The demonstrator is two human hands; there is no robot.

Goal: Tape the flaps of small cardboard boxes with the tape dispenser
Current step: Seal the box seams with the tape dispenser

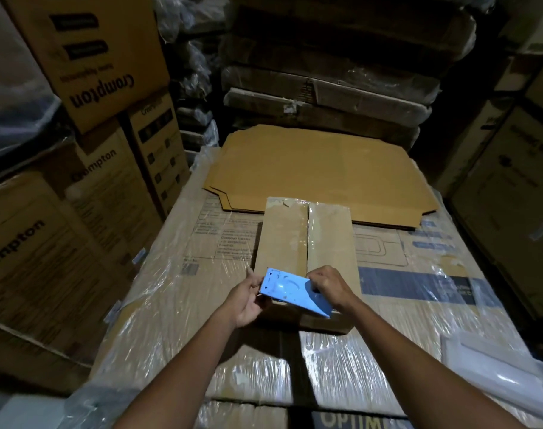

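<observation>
both bare forearms reached in from the near edge, the left hand (248,300) pinching the flat front end of a glossy blue plastic tape dispenser (295,292) while the right hand (330,286) curled its fingers over its rear, held just above the near end of a small brown cardboard box (307,243) whose flaps met in a shiny taped seam. that box sat on a big carton wrapped in crinkly clear film (177,305), with a flat cardboard sheet (319,168) lying beyond it. stacked cartons printed "crompton" (103,88) crowded the left side closely.

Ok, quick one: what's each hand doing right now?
Left hand: grips the near-left end of the blue tape dispenser.
Right hand: fingers curled round the dispenser's other end, over the small box.
</observation>
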